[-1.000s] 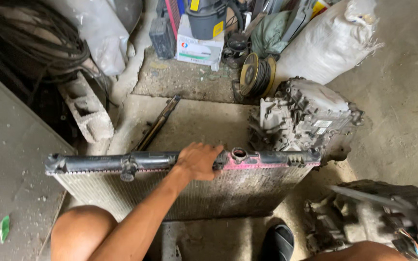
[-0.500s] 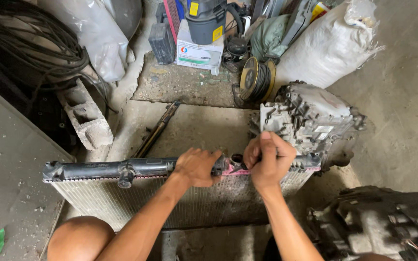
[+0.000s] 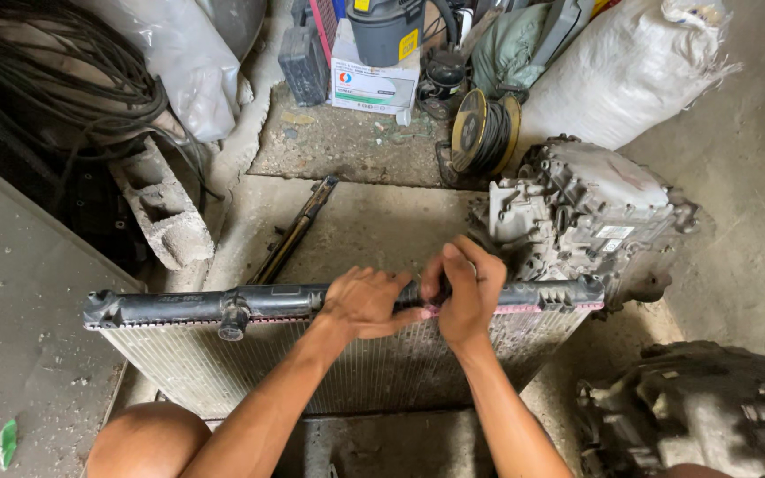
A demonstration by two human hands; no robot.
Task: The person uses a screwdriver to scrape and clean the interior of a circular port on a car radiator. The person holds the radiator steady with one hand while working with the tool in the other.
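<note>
- Black plastic top tank of the car radiator [image 3: 250, 305] is what both hands are on; the radiator stands on edge on the concrete floor [image 3: 382, 221], right in front of the knees.
- Left hand [image 3: 367, 303] is wrapped tight over the tank rim. Right hand [image 3: 464, 292] is just beside it, grip pinched on something small at the rim, can't tell what exactly.
- Looks to me like they're working at the filler neck area, prying or twisting. Steady hold needed, those fins bend easily.
- Behind the radiator: grey gearbox casing [image 3: 582, 212] nearly touching its right end, cinder block [image 3: 159, 212] off left, wire spool [image 3: 482, 131], white sack [image 3: 622, 71].
</note>
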